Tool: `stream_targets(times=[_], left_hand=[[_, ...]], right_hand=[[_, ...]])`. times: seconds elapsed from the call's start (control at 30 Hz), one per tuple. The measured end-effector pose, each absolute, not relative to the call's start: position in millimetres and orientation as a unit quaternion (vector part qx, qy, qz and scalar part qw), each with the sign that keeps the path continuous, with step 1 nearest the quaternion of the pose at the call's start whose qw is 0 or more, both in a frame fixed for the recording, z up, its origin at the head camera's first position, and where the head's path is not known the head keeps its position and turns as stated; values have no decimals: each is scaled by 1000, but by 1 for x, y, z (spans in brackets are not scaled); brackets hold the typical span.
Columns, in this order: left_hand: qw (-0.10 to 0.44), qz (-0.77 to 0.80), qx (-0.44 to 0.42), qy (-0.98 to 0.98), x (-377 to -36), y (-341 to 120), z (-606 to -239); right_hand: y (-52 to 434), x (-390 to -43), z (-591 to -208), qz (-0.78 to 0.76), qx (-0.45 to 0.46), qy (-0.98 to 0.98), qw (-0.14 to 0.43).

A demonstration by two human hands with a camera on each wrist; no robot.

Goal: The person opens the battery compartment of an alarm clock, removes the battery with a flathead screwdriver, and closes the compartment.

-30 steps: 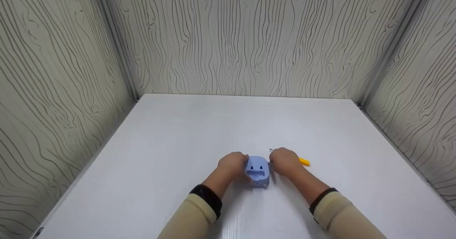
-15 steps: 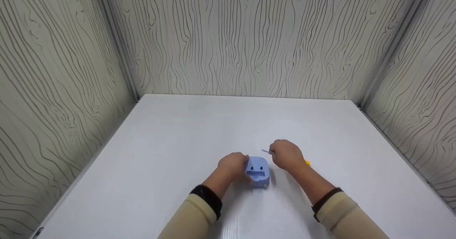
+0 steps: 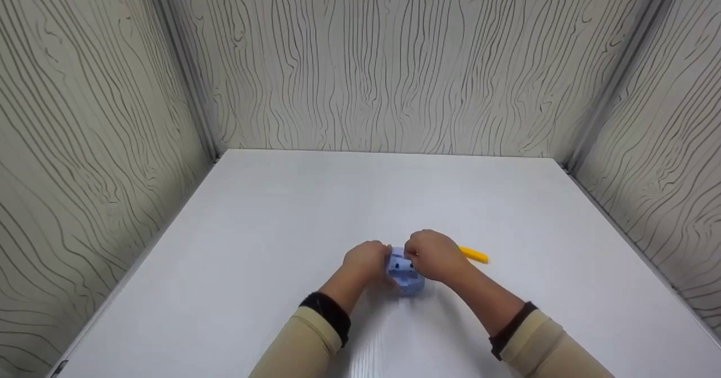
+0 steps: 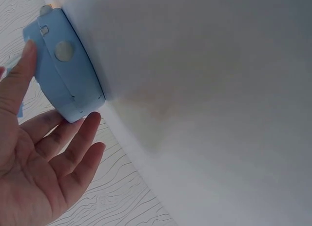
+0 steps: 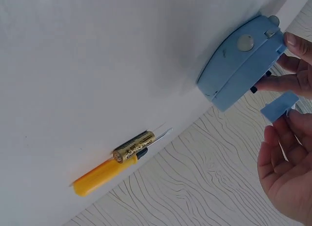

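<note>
left hand [image 3: 367,261] steadies blue case [image 3: 401,276] | right hand [image 5: 285,175] pinches blue cover [image 5: 279,106]

white table [image 3: 281,243], wood-grain walls [image 3: 394,57]

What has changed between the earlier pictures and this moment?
The right hand moved left from beside the blue device to over its top, holding a small blue cover. The yellow screwdriver, hidden before, shows again. The left hand stayed against the device, which has not moved.
</note>
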State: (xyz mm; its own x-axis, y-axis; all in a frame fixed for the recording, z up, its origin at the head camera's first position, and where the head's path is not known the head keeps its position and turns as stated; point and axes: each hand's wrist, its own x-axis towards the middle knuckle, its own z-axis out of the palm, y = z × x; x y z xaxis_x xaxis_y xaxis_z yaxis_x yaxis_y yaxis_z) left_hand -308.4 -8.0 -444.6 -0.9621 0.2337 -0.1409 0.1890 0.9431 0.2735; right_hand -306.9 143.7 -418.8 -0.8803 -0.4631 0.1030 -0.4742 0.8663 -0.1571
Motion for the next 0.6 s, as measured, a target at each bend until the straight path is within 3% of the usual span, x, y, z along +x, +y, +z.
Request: stream_targets(times=[0.33, 0.6], left_hand=[[87, 114, 111, 983, -310, -7, -445], [65, 103, 136, 983, -313, -9, -450]], right_hand=[[138, -301, -424, 83, 234, -969, -8], [137, -298, -430, 55, 273, -960, 34]])
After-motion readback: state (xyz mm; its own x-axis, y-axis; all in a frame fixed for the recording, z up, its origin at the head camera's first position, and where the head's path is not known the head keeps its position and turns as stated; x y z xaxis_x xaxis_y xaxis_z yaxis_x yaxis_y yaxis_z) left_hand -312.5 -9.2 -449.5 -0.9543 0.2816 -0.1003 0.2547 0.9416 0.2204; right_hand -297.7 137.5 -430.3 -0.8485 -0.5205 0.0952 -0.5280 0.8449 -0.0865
